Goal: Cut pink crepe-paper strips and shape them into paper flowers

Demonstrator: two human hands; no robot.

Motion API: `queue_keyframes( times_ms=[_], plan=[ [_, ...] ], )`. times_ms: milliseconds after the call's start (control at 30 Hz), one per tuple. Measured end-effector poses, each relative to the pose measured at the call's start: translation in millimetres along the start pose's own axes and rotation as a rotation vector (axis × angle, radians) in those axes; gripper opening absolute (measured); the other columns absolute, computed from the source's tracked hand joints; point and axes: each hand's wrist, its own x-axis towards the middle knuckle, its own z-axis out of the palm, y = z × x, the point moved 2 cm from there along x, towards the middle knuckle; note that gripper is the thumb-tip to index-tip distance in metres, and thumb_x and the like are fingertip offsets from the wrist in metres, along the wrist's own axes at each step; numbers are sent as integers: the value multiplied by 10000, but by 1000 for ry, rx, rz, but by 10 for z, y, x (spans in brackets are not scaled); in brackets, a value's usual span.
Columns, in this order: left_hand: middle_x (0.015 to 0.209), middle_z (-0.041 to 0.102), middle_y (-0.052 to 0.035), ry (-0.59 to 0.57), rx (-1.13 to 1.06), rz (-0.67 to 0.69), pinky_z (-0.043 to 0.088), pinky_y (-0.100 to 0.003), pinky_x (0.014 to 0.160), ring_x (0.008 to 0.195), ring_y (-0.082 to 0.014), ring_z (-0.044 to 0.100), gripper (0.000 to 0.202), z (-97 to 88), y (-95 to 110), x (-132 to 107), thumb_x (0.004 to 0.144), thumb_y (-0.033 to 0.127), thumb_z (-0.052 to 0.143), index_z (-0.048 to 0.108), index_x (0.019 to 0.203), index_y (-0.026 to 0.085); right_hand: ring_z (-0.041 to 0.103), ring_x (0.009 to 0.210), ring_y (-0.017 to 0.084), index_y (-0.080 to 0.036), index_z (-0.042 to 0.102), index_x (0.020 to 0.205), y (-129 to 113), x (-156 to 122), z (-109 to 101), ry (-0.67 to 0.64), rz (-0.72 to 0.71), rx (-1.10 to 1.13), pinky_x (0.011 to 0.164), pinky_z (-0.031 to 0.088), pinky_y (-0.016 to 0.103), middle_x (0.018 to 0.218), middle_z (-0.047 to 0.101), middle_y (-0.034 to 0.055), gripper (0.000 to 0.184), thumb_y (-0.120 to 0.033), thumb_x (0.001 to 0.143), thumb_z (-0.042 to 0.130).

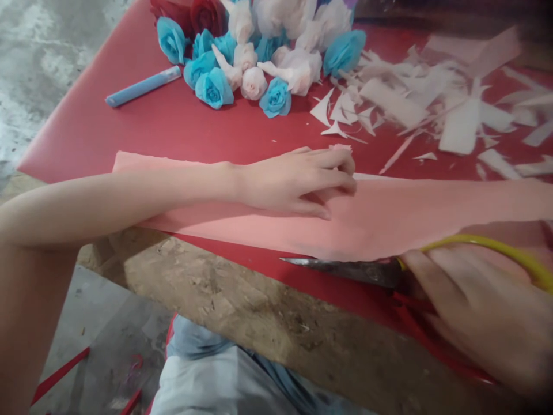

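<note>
A long strip of pink crepe paper (410,207) lies across the red tabletop. My left hand (298,178) presses on its middle, palm down, with bent fingers apart and the thumb stretched out; a small ruffled pink bit (341,147) shows beside its fingers. At the lower right, my right hand (484,311) is closed round the handles of a pair of scissors (358,271), one yellow and one red. The dark blades point left along the paper's near edge, looking nearly closed. Part of the handles is hidden by my right hand, which is slightly blurred.
Blue paper roses (215,88), pale pink ones (253,83) and dark red ones (207,16) are grouped at the back. White and pink paper scraps (401,101) spread over the back right. A blue stick-like roll (143,86) lies left. The board edge (207,282) runs along the front.
</note>
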Motion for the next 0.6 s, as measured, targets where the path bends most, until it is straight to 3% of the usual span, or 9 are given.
queue_keyframes(
  times_ms=[233, 400, 600],
  plan=[
    [1122, 514, -97, -31, 26, -15, 443, -389, 875, 1050, -241, 501, 324, 6, -18, -4, 824, 398, 457, 536, 1080, 218, 494, 760, 231, -61, 499, 1011, -15, -126, 7, 54, -24, -37, 673, 414, 351, 823, 536, 124, 216, -77, 821, 398],
    [1124, 508, -100, -21, 20, -12, 444, -393, 878, 1044, -238, 501, 335, 12, -28, 1, 829, 405, 441, 531, 1086, 210, 442, 651, 213, -74, 493, 958, -54, -101, -12, -46, 86, -21, 536, 358, 327, 723, 492, 89, 233, -101, 819, 309],
    [1078, 525, -76, 35, -15, 0, 445, -392, 865, 1020, -245, 520, 311, 33, -49, -6, 824, 419, 431, 543, 1048, 234, 426, 628, 224, -76, 489, 924, -86, 1, -59, -69, 124, -11, 534, 347, 332, 679, 472, 92, 241, -118, 783, 299]
  ],
)
